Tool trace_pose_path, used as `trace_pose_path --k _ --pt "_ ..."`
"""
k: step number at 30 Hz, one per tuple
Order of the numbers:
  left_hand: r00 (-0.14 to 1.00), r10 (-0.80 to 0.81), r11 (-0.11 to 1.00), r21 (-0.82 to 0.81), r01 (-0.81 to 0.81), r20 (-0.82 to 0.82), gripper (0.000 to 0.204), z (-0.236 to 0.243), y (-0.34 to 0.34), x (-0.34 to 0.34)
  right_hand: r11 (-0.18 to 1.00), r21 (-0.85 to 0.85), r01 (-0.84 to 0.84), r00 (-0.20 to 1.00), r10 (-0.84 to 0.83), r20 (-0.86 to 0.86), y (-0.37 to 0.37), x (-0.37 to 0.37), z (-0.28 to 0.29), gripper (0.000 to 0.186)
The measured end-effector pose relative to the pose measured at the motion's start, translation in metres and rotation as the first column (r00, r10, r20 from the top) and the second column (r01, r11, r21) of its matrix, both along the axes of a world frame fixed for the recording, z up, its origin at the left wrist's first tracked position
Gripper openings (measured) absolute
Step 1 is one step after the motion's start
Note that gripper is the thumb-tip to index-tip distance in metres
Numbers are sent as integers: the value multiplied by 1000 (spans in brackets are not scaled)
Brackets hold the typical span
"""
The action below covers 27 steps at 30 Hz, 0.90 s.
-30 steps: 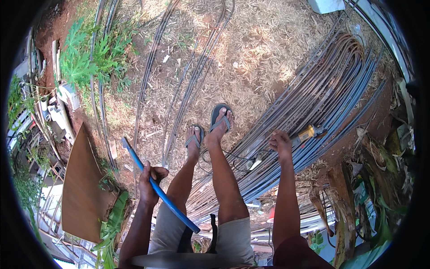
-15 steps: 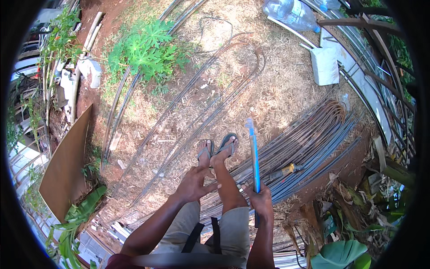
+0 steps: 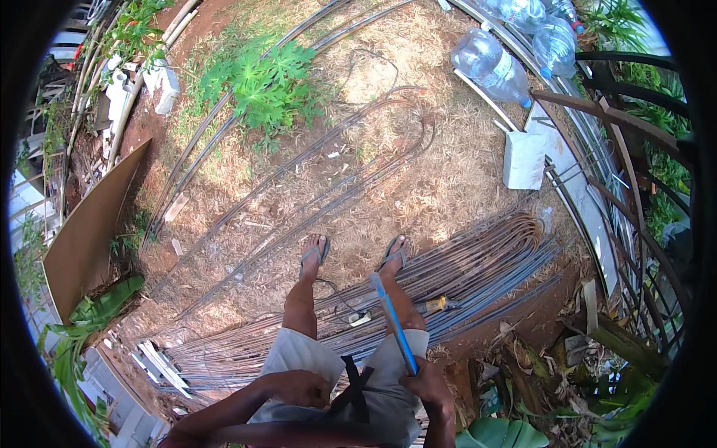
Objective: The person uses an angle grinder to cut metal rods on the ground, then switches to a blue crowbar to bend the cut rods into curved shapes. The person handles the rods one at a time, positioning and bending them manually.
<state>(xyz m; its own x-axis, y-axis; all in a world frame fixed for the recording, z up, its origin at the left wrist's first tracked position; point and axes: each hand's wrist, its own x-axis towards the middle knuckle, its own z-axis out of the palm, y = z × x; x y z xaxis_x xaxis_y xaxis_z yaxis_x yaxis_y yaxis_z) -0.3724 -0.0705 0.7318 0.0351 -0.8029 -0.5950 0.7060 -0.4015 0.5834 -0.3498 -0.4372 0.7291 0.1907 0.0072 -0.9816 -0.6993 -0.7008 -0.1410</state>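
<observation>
Gripping the blue bar (image 3: 394, 325) at five o'clock, my right hand (image 3: 429, 384) is closed; at seven my left hand (image 3: 301, 388) is curled, whether empty I can't tell. Most steel rods (image 3: 478, 260) lie bundled from three round to eight, under the yellow grinder (image 3: 437, 304); some looped rods (image 3: 287, 170) remain ungathered toward ten.

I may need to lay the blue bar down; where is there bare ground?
Widest: the straw-littered ground between the thin bent rods, white block and thick rod bundle; a smaller patch lies between the feet. Crowded: that bundle, with a yellow power tool on it, and the upper right, around the plastic bottles.
</observation>
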Motion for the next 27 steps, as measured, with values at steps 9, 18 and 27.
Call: trace_pose_path --k 9,18,27 --pt "945 282 934 177 -310 168 15 -51 -103 66 929 29 -369 929 369 14 -69 62 -19 41" --pt "656 30 412 589 -695 754 27 -372 -85 110 938 37 -344 923 331 195 -54 113 -73 34" --pt "682 -362 348 771 -534 635 61 -601 -64 119 854 356 379 646 -520 559 -2 155 -309 22"
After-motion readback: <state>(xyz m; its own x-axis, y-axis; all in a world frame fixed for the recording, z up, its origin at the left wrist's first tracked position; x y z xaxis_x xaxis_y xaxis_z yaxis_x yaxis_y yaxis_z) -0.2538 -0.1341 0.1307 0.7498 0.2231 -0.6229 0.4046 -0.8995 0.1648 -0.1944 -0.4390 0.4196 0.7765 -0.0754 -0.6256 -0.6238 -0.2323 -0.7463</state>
